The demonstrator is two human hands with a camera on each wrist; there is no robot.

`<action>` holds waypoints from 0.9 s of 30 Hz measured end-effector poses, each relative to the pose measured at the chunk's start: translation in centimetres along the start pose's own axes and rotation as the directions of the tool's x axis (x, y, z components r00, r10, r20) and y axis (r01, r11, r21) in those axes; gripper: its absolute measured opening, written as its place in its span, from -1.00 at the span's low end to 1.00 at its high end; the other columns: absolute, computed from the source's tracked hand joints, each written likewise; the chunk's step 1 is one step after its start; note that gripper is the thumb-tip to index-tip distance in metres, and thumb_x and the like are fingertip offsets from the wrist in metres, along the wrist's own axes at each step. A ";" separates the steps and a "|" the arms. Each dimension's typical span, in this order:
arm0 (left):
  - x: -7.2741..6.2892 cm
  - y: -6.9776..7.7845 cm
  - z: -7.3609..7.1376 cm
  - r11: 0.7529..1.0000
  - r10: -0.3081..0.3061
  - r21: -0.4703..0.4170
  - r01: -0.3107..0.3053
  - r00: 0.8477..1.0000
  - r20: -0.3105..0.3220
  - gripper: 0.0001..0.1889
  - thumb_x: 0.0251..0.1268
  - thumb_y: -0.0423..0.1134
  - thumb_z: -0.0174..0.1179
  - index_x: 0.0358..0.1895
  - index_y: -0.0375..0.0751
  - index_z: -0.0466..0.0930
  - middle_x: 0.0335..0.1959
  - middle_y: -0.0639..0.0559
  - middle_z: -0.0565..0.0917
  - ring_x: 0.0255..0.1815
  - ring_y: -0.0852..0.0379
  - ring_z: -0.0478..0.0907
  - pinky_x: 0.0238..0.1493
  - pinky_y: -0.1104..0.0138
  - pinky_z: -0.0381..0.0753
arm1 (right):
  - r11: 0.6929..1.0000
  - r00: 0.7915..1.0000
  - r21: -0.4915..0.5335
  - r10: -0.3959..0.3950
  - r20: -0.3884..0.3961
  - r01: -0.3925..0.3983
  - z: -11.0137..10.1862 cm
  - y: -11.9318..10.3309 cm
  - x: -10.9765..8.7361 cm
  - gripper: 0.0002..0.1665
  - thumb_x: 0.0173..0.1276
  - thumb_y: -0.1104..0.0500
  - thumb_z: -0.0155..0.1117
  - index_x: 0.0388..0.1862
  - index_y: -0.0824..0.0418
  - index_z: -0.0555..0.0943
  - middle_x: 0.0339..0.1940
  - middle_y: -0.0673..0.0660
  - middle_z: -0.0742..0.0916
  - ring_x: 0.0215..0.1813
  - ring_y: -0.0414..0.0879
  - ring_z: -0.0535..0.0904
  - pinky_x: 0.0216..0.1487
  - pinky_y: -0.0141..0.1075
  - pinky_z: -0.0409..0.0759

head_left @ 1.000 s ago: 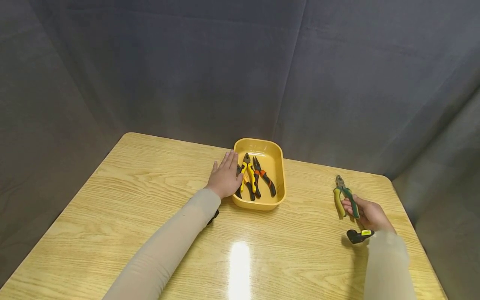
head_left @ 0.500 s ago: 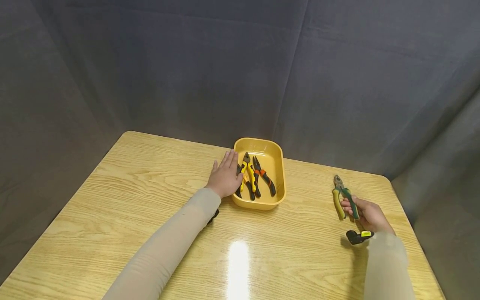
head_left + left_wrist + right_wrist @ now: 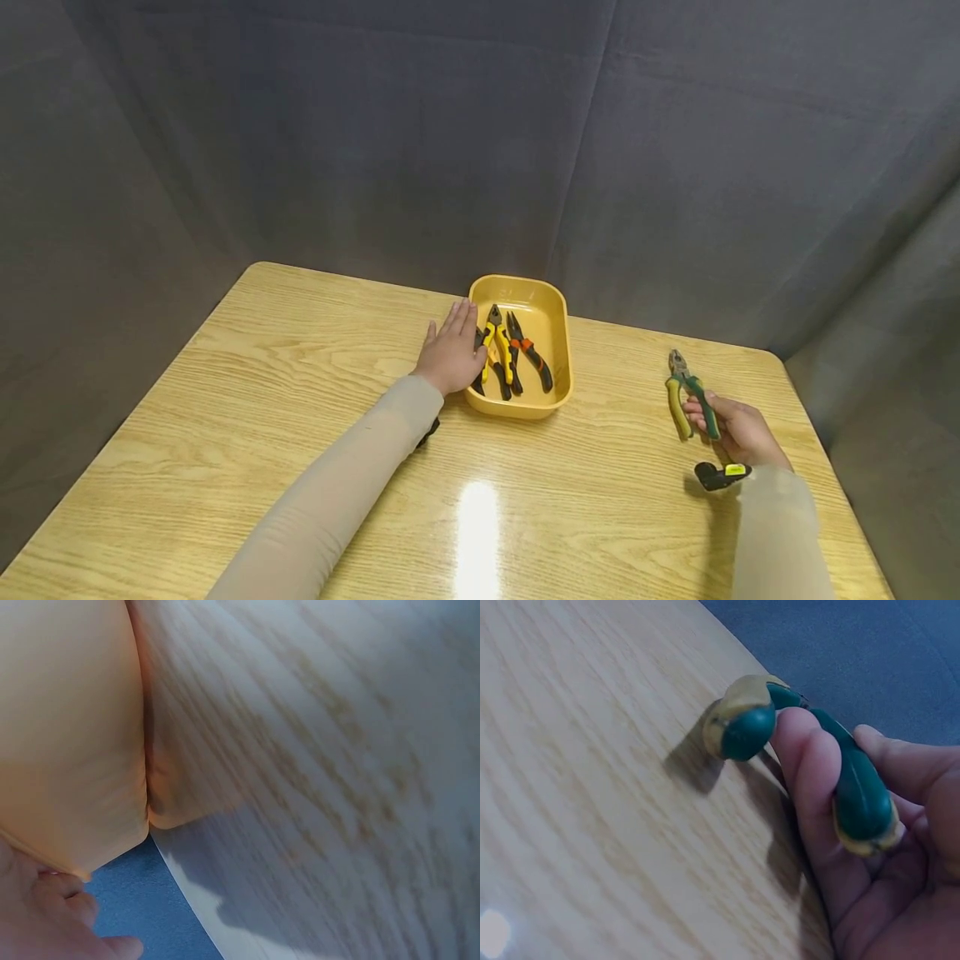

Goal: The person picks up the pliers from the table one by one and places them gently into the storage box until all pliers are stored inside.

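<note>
In the head view, my left hand (image 3: 452, 356) rests with straight fingers along the left side of a yellow plastic tray (image 3: 558, 350). Inside it lie yellow-and-black pliers (image 3: 505, 346), orange-and-black needle-nose pliers (image 3: 530, 354) and other dark-handled tools partly covered by that hand. The left wrist view has the tray's outer wall (image 3: 67, 750) close up, with fingers at the lower left. Over the table's right part, my right hand (image 3: 742, 427) grips one green handle of a pair of green-and-yellow pliers (image 3: 678, 385). Their handles (image 3: 861, 791) stand spread apart, fingers curled around one.
The wooden table (image 3: 315, 358) has rounded back corners, and a grey curtain (image 3: 390, 150) hangs behind and beside it. A black wrist camera (image 3: 722, 476) sticks out below my right hand. Light glares off the table's front middle.
</note>
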State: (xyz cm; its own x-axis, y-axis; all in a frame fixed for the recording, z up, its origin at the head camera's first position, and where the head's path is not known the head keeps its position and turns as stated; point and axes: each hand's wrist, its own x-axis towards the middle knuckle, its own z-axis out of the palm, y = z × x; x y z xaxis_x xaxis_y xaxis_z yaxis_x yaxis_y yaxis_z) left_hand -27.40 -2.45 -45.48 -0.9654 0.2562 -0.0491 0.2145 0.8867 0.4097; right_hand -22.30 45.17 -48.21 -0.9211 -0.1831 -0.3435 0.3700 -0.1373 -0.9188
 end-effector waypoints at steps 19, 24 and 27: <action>-0.2 0.0 -0.1 1.000 0.000 -0.015 0.000 1.000 -0.001 -0.24 0.64 0.02 -0.15 0.66 -0.19 -0.28 0.69 -0.06 -0.24 0.68 0.04 -0.37 0.60 -0.10 -0.26 | 0.999 0.998 -0.029 -0.029 -0.047 0.028 0.5 0.0 -0.2 -0.62 0.68 0.12 -0.05 -0.16 0.14 0.73 -0.19 0.04 0.81 -0.19 -0.21 0.76 -0.13 -0.40 0.70; -0.1 0.0 -0.1 1.000 0.000 -0.017 0.000 1.000 -0.002 -0.24 0.64 0.02 -0.15 0.66 -0.18 -0.27 0.69 -0.06 -0.24 0.68 0.04 -0.37 0.60 -0.10 -0.27 | 0.998 0.997 -0.054 -0.045 -0.058 0.042 0.6 0.2 -0.1 -0.66 0.68 0.11 -0.04 -0.10 0.16 0.69 -0.19 0.04 0.81 -0.18 -0.20 0.76 -0.12 -0.39 0.71; -0.3 -0.1 0.0 1.000 0.012 -0.020 -0.012 1.000 -0.007 -0.24 0.63 0.02 -0.15 0.66 -0.20 -0.26 0.69 -0.07 -0.23 0.68 0.03 -0.36 0.59 -0.11 -0.25 | 0.996 0.996 -0.076 -0.062 -0.071 0.056 0.8 0.7 -0.2 -0.69 0.68 0.10 -0.04 -0.04 0.20 0.64 -0.19 0.04 0.81 -0.19 -0.20 0.77 -0.12 -0.38 0.71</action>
State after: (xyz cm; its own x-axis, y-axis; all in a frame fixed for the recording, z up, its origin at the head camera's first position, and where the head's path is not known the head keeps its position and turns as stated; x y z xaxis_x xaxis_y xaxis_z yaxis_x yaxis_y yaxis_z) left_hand -27.15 -2.61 -45.56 -0.9638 0.2638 -0.0378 0.2229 0.8756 0.4286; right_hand -21.81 44.38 -48.60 -0.9485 -0.1047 -0.2990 0.3072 -0.0729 -0.9488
